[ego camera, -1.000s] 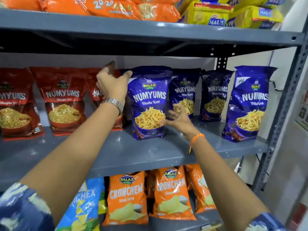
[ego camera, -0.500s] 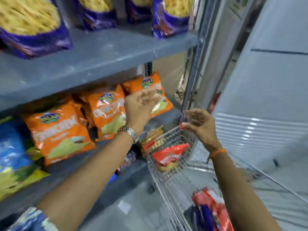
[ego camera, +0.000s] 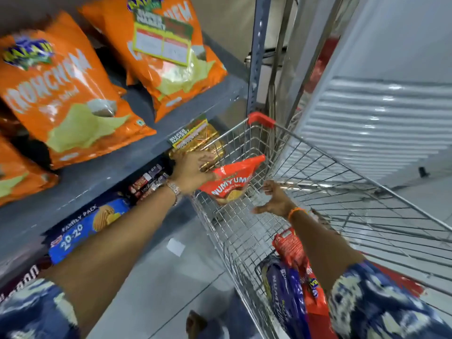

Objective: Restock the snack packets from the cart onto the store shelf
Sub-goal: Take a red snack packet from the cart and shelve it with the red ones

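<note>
Red plastic NUMYUMS snack packet (ego camera: 232, 182) sits in the far upper section of the silver wire shopping cart (ego camera: 342, 187), label up, tilted, propped against the cart's end mesh. Left hand (ego camera: 193, 171) is right at its near-left corner, fingers spread and laid over the edge; looks like contact, but a closed grip is not visible, so whether it has hold of the packet cannot be told. Probably reaching from the shelf side because the cart is parked tight against the shelving.

Right hand (ego camera: 275, 199) is just right of the packet, apart from it, open, fingers curled loosely, holding nothing. Likely coming in to support the other side, since the bag is floppy and air-filled and a two-hand lift keeps it from folding.

Below the right forearm, deeper in the cart basket: dark blue NUMYUMS packet (ego camera: 285, 297) and more red packets (ego camera: 291, 250), stacked on edge, still to restock.

Beyond the left hand's fingertips, a gold foil pack (ego camera: 208, 140) on the lower shelf. Above the left arm, orange CRUNCHEM chip bags (ego camera: 61, 94) lean on the grey metal shelf (ego camera: 117, 165). Under the left forearm, a blue 20-20 family pack (ego camera: 85, 228).

Step judged: picking the next packet, not yet lifted.
</note>
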`<action>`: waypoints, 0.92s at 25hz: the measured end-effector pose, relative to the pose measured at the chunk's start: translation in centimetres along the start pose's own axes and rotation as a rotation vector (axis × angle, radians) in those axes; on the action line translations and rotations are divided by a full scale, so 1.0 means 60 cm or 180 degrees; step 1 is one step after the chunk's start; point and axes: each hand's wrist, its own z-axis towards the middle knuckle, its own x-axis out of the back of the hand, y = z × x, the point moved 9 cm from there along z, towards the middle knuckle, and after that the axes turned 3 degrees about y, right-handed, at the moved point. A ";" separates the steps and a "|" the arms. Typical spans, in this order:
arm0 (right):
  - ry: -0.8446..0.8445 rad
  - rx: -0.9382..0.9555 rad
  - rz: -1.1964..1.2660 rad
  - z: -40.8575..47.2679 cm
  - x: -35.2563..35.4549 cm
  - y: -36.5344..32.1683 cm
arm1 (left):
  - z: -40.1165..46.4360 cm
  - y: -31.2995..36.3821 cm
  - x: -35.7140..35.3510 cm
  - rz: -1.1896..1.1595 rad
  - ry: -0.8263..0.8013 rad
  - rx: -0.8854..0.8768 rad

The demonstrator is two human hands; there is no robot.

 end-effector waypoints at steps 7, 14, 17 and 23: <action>-0.0474 0.0426 -0.0273 0.125 -0.077 0.008 | 0.027 -0.039 -0.029 0.1351 -0.0219 -0.0256; -0.0158 0.0431 0.0368 0.121 -0.080 -0.009 | 0.019 -0.034 0.027 -0.0078 0.0789 -0.0269; -0.0231 0.0489 0.0603 0.082 -0.073 -0.032 | 0.000 -0.002 0.049 -0.0608 0.0985 -0.0288; -0.0063 0.0978 0.0717 -0.060 -0.030 -0.164 | -0.079 0.117 0.149 -0.1805 0.1437 -0.0532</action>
